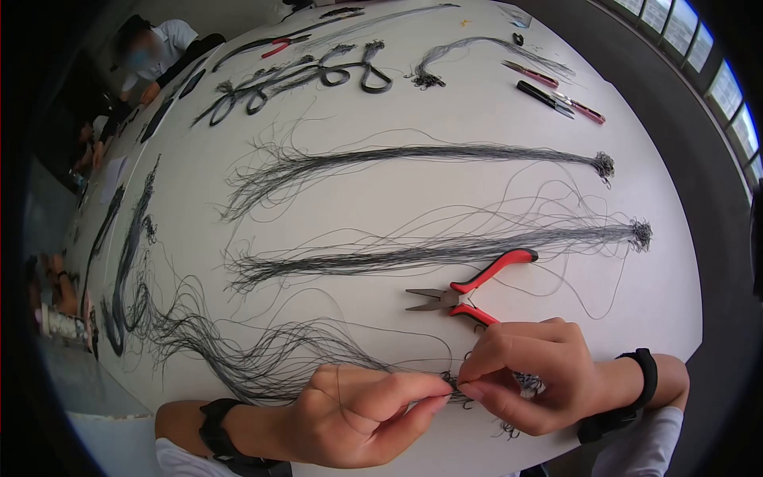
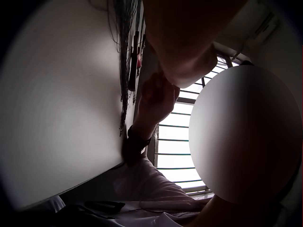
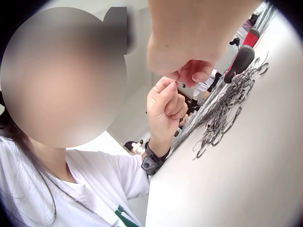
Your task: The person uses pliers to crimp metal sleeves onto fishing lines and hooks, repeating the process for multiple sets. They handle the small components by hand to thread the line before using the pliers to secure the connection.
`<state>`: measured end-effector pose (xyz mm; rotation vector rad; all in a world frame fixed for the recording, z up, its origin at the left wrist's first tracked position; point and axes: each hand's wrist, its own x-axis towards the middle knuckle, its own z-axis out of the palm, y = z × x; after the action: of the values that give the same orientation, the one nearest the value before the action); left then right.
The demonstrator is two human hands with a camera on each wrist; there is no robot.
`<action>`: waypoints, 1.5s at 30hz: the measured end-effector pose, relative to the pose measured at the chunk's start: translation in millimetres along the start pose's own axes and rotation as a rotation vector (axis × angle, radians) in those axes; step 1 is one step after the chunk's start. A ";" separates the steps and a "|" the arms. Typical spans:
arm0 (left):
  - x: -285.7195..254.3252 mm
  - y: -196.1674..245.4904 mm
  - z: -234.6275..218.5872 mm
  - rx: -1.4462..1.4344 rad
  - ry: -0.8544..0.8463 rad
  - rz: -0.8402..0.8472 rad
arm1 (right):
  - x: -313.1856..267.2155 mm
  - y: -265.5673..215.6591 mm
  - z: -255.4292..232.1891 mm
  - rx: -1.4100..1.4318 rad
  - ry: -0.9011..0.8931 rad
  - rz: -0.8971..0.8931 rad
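Note:
Both hands meet low in the head view, fingertips nearly touching. The left hand (image 1: 369, 415) pinches a thin dark strand (image 1: 340, 389) between thumb and forefinger; part of the strand loops across its back. Thumb and forefinger of the right hand (image 1: 531, 374) pinch at the same spot, where the strand's end is mostly hidden. In the right wrist view a tiny dark piece shows between the left hand (image 3: 165, 106) and the right hand (image 3: 196, 68). Beneath them lies a wavy bundle of dark strands (image 1: 262, 358), with small hooks or loops (image 3: 218, 125) at its end.
Red-handled pliers (image 1: 453, 300) lie open just beyond the hands. Two straight strand bundles (image 1: 413, 153) (image 1: 429, 248) stretch across the white table (image 1: 381, 191). Looped bundles (image 1: 318, 73) and cutters (image 1: 544, 98) lie farther back. Another person (image 1: 159, 52) sits at the far left.

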<state>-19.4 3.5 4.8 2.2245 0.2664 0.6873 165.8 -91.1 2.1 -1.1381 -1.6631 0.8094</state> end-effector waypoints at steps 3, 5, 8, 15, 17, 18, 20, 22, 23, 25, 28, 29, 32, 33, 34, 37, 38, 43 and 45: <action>-1.2 -1.4 2.1 -0.002 0.041 0.020 | 0.3 0.2 1.8 -0.017 0.019 -0.011; -0.9 -1.2 2.9 -0.006 0.053 0.026 | 0.3 1.9 3.7 -0.077 0.037 -0.062; 0.2 0.5 1.5 0.001 0.058 0.031 | 0.5 3.5 1.6 -0.231 0.043 -0.172; -3.1 -4.7 -3.3 -0.017 -0.050 0.076 | 1.8 -5.3 -7.9 0.176 -0.151 0.316; -4.1 -5.6 -1.8 -0.016 -0.034 0.091 | 3.5 -8.3 -9.8 0.288 -0.223 0.445; -4.6 -5.8 -1.3 -0.016 -0.018 0.105 | 3.0 -7.2 -9.3 0.343 -0.234 0.480; -4.4 -5.4 -1.4 -0.006 -0.016 0.114 | 2.7 -6.2 -9.3 0.397 -0.245 0.516; -4.5 -5.3 -0.7 0.005 -0.013 0.122 | 3.1 -5.8 -9.9 0.461 -0.245 0.550; -5.1 -5.5 0.6 0.005 0.007 0.124 | 2.9 -5.6 -9.5 0.461 -0.245 0.550; -5.4 -5.7 1.2 0.004 0.026 0.125 | 2.2 -5.6 -8.0 0.412 -0.229 0.522; -5.5 -5.7 0.5 0.006 0.027 0.120 | 2.0 -5.6 -6.5 0.301 -0.203 0.444; -5.5 -5.3 -0.2 -0.004 0.013 0.099 | 1.9 -5.6 -5.9 0.300 -0.203 0.444; -5.6 -5.3 -0.3 -0.015 0.005 0.079 | 1.3 -4.3 -3.0 0.152 -0.159 0.290; -5.7 -5.4 -0.2 -0.015 0.010 0.080 | 0.6 -2.5 -1.2 0.104 -0.128 0.202; -5.5 -5.2 -0.1 -0.015 0.010 0.080 | 0.3 -0.8 0.1 0.056 -0.098 0.115; -4.4 -3.7 1.1 -0.020 0.027 0.080 | 0.5 2.9 2.3 -0.081 -0.046 -0.058; -3.7 -2.6 1.6 -0.031 0.037 0.052 | 0.9 1.2 1.5 -0.081 -0.046 -0.058; -2.4 0.6 1.2 -0.055 0.037 -0.046 | 2.1 -6.1 -4.7 0.272 -0.132 0.312; -1.6 1.7 -0.7 -0.034 0.002 -0.057 | 3.0 -9.4 -6.5 0.486 -0.146 0.471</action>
<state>-21.1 2.2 5.8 2.1752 0.3156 0.6586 168.5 -91.5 13.6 -1.1446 -1.2138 1.5319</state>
